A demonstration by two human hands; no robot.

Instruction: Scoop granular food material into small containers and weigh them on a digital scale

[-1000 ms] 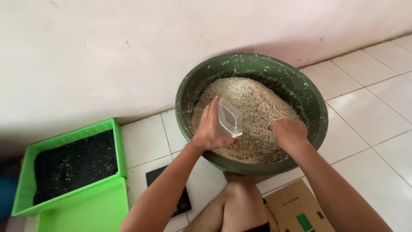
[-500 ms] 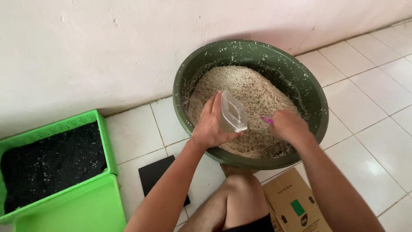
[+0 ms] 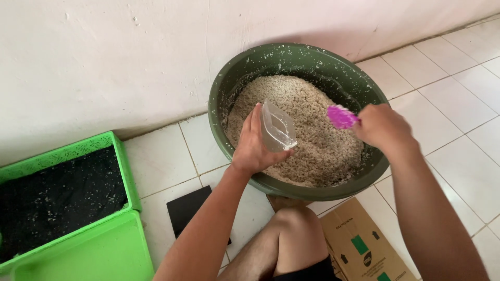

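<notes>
A large dark green basin [image 3: 245, 73] stands on the tiled floor against the wall, filled with a pale grainy mix [image 3: 312, 140]. My left hand [image 3: 253, 145] holds a small clear plastic container [image 3: 277, 127] tilted over the near left part of the mix. My right hand [image 3: 382, 125] is raised above the right side of the basin and grips a bright pink scoop [image 3: 341, 116], whose head points left toward the container. A short gap separates the scoop and the container.
A bright green crate [image 3: 122, 156] lined with dark material sits at the left, with a green lid [image 3: 94, 255] in front. A black flat square [image 3: 188, 211] lies on the tiles. My bare knee [image 3: 294, 229] and a cardboard box [image 3: 364, 244] are below the basin.
My right hand has lifted out of the grainy mix, bringing the pink scoop into sight. The left hand keeps the clear container in about the same place.
</notes>
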